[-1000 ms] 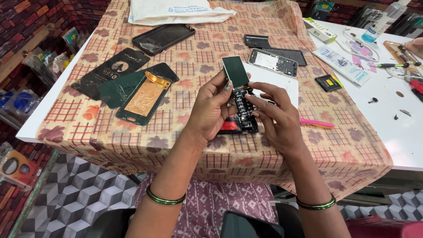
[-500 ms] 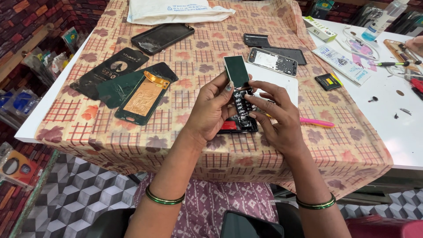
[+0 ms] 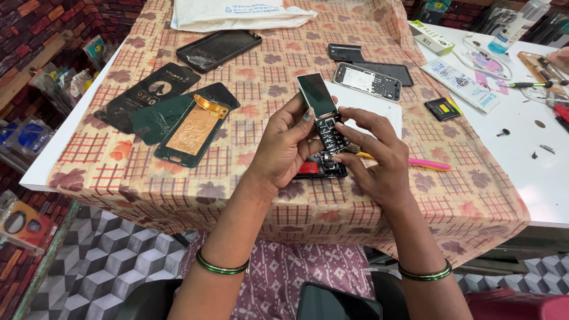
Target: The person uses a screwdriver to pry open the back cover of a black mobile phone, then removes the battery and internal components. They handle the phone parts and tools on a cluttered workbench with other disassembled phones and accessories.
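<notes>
Both of my hands hold a small black keypad phone (image 3: 325,121) above the checked tablecloth (image 3: 249,77). Its dark screen points up and away, its keypad faces me. My left hand (image 3: 283,147) grips the phone's left side with the thumb near the screen. My right hand (image 3: 372,155) holds the lower right side, fingers on the keypad. Under my hands lies a black and red phone part (image 3: 313,169). A pink tool (image 3: 424,164) rests just right of my right hand.
Left of my hands lie a copper-backed phone panel (image 3: 191,130) and dark phone covers (image 3: 148,95). A cracked black screen (image 3: 218,48) and a white bag (image 3: 237,13) sit farther back. A grey phone frame (image 3: 367,81), a small battery (image 3: 443,108) and tools are at the right.
The phone has tilted slightly and my right fingers have shifted over the keypad. My hands stay in the same place above the cloth.
</notes>
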